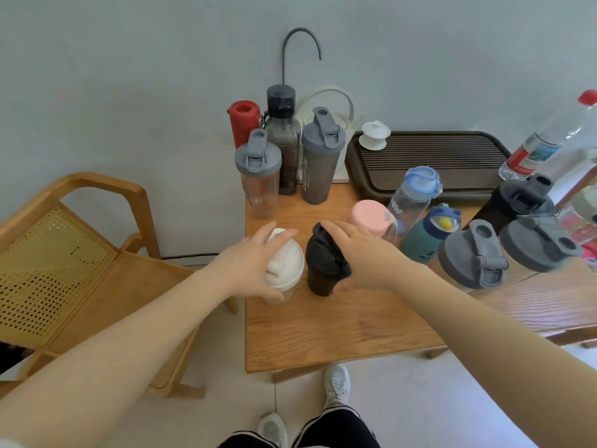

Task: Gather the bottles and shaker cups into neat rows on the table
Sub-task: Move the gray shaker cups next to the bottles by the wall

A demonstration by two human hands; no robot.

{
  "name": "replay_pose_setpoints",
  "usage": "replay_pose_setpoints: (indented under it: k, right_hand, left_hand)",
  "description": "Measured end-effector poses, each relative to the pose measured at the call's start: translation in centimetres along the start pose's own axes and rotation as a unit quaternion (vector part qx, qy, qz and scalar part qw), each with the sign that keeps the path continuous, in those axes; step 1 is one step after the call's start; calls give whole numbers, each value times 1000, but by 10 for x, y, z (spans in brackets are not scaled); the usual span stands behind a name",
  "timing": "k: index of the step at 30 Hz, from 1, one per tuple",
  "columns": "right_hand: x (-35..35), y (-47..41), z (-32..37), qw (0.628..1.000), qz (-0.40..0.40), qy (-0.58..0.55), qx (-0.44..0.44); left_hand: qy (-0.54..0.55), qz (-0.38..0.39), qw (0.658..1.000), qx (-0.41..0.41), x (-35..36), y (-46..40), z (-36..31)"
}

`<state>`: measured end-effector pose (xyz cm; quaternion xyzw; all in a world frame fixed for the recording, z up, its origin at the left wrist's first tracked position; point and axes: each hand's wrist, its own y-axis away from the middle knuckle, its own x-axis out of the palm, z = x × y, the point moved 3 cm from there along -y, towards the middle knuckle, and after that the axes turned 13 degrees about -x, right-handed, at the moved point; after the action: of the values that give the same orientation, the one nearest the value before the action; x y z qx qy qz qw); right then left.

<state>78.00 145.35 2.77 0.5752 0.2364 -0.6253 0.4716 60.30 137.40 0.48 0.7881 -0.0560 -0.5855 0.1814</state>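
Your left hand (250,265) grips the white shaker cup (284,270) and your right hand (353,258) grips the black shaker cup (323,263), both near the worktop's (323,331) left front; pulling them together could knock lids; the pink cup (373,221) just behind your right hand could tip if your knuckles brush it.

Plain pale grey-blue wall (129,76) behind, even daylight, no hard shadows. Light oak table (339,334) pushed up vs the wall, grain running lengthwise. Left of it a wooden armchair (97,253) w/ curved arm and woven cane back, seat just beside the table edge. Floor (452,399) pale tile, grout line visible near the table leg. Dark cable (190,255) runs along the wall base btwn chair and table.
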Motion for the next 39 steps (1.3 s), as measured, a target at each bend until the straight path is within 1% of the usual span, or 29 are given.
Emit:
replay_pose_setpoints:
  k: [2, 5, 8, 10, 13, 15, 17, 22, 25, 29, 31, 33, 34, 35, 36, 37, 39]
  right_hand:
    - [2, -7, 1, 999, 9, 35, -11]
    - [0, -21, 3, 995, 36, 85, -20]
    - [-6, -34, 7, 994, 40, 99, -30]
    - [-15, -45, 5, 997, 13, 72, -14]
    - [-40, -70, -2, 997, -63, 38, 19]
    - [-56, -88, -9, 993, -102, 43, 33]
    - [-66, -105, -16, 991, -120, 47, 41]
    - [-58, -133, -36, 991, -86, 87, 59]
    - [-49, -140, -45, 992, -80, 82, 57]
    - [-49, -141, -54, 996, -61, 25, 58]
    - [-65, -133, -58, 996, -77, -25, 41]
    - [-90, -115, -61, 986, -128, -104, 5]
    - [-102, -104, -61, 976, -150, -158, -15]
    - [-112, -92, -61, 962, -153, -226, -33]
    - [-118, -82, -59, 946, -136, -291, -49]
    - [-121, -74, -55, 933, -102, -340, -64]
    - [-119, -65, -49, 922, -29, -377, -83]
  left_hand:
    - [-9, 4, 1000, -6, 0, -6, -1]
    - [-16, -13, 1000, -22, -5, -11, 1]
    - [47, -53, 996, -56, -23, -9, 12]
    - [87, -94, 989, -73, -45, -6, 18]
    - [94, -135, 983, -76, -71, -9, 19]
    - [88, -137, 984, -78, -76, -14, 18]
    - [87, -127, 984, -86, -72, -20, 18]
    - [76, -110, 985, -106, -60, -35, 19]
    - [69, -98, 986, -114, -56, -40, 20]
    - [87, -102, 984, -119, -57, -43, 16]
    - [102, -112, 982, -111, -61, -43, 10]
    - [120, -119, 981, -94, -68, -43, 2]
    - [130, -123, 980, -87, -73, -43, -3]
    - [143, -128, 978, -79, -80, -43, -9]
    - [157, -136, 976, -71, -86, -44, -16]
    - [174, -143, 972, -62, -93, -45, -23]
    - [209, -153, 965, -43, -103, -49, -38]
